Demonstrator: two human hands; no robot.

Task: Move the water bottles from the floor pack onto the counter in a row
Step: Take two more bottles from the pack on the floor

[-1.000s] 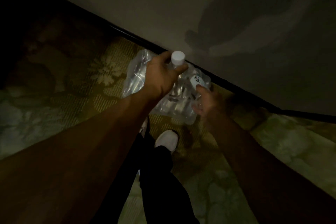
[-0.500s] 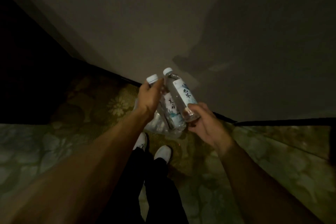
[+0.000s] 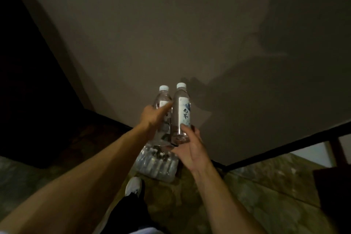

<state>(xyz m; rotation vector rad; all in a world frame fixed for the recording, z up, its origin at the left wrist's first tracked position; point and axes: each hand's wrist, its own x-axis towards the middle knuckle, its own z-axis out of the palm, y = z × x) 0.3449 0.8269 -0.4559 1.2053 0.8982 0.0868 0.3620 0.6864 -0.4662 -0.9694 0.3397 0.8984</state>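
Dim room, patterned carpet [image 3: 266, 192] below a plain wall [image 3: 171, 34]. Nearest, the pack [image 3: 157, 165] lies on the floor, apparently holding more bottles. Above it, left hand [image 3: 152, 118] grips one bottle [image 3: 163, 100]; right hand [image 3: 191, 150] grips another [image 3: 181, 112], side by side. No counter visible; none placed. Open space ahead.

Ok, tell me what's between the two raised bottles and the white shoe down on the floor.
In the head view, the plastic-wrapped floor pack lies on the patterned carpet between the bottles held by the left hand and right hand and the white shoe.
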